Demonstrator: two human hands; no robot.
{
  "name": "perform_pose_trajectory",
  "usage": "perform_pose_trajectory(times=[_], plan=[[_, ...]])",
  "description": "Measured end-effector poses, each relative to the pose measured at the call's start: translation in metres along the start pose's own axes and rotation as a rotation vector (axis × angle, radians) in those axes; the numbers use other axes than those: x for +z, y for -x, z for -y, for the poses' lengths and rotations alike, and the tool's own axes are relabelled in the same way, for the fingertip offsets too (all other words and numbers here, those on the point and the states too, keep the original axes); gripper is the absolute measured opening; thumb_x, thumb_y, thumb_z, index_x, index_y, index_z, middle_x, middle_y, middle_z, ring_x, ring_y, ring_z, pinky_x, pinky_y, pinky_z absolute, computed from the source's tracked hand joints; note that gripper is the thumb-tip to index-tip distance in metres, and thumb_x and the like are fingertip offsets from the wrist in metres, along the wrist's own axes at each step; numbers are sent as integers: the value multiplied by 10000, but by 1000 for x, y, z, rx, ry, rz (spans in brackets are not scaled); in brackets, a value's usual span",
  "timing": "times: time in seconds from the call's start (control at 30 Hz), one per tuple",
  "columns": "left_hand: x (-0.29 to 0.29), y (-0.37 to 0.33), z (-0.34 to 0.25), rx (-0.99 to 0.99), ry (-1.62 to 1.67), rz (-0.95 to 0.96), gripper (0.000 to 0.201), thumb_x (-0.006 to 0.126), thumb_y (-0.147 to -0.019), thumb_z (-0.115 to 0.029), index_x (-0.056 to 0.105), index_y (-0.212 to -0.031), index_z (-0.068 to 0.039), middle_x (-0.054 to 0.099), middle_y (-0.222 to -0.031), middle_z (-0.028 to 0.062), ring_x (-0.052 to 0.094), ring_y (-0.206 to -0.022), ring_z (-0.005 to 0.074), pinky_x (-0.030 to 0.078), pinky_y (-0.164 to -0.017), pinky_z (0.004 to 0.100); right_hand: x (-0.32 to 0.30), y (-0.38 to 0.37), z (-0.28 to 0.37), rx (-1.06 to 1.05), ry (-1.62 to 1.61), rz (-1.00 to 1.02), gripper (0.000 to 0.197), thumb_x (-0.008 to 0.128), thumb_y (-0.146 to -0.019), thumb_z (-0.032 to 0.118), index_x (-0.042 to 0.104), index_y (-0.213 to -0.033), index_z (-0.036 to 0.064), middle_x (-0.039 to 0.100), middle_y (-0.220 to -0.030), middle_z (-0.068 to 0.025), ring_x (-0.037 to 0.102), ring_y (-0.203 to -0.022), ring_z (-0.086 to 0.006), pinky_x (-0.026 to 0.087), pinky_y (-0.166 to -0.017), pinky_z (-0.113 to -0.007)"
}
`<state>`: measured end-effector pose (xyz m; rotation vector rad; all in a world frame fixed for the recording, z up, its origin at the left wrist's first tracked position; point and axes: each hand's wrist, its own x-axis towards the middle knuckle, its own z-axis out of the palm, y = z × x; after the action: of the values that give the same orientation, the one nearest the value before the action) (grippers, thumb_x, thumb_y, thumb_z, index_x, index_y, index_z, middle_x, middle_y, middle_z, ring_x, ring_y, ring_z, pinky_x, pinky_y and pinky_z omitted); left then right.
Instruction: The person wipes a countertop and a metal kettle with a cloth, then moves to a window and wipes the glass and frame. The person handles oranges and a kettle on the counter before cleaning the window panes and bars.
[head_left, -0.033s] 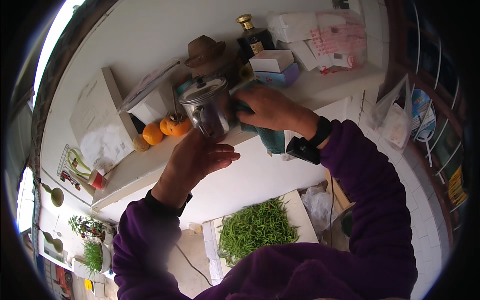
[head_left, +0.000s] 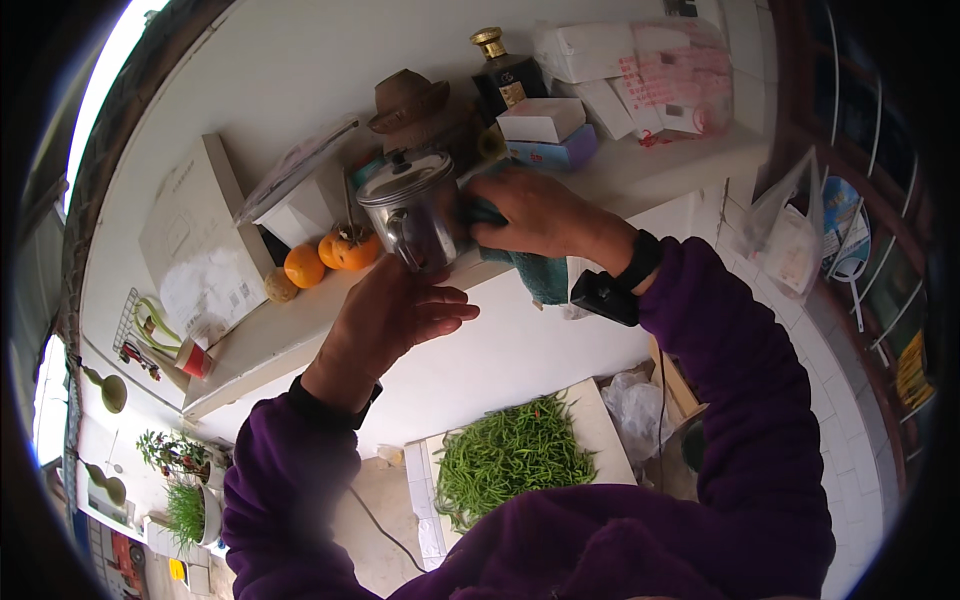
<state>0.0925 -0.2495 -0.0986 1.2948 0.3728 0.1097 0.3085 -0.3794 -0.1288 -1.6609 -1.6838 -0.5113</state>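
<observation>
Shows round orange fruits (head_left: 304, 267) on a white ledge (head_left: 640, 175), left of a shiny, cylindrical, lidded steel pot (head_left: 430, 222). Has the left hand (head_left: 388, 315) at the pot's lower left, outer fingers loosely extended; cannot tell in the shadow whether pinching its curved metal handle (head_left: 401, 240). Has the pot between both hands. Grasps a dark green cloth (head_left: 541, 279) in the right hand (head_left: 535, 212), against the pot's right side.

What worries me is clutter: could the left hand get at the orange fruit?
Probably yes: the orange fruit sits near the left hand, nothing visibly between, though that hand is at the metal pot.
</observation>
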Motion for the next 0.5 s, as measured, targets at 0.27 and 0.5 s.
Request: perform_pose_trajectory(times=[0.27, 0.5], plan=[[-7, -7, -2, 66, -57, -39, 542, 432, -1029, -415, 628, -1006, 90, 688, -933, 260, 715, -857, 336, 625, -642, 298, 10, -8, 19, 194, 129, -43, 544, 660, -831, 526, 644, -1026, 18, 677, -905, -174, 643, -948, -352, 506, -814, -451], [-30, -34, 2, 385, 113, 86, 391, 425, -1037, -208, 482, -1271, 100, 615, -1196, 257, 639, -1099, 324, 562, -919, 352, 39, -42, 19, 95, 570, 135, 389, 611, -885, 386, 667, -942, 5, 637, -976, -141, 581, -1010, -335, 479, -862, -445]])
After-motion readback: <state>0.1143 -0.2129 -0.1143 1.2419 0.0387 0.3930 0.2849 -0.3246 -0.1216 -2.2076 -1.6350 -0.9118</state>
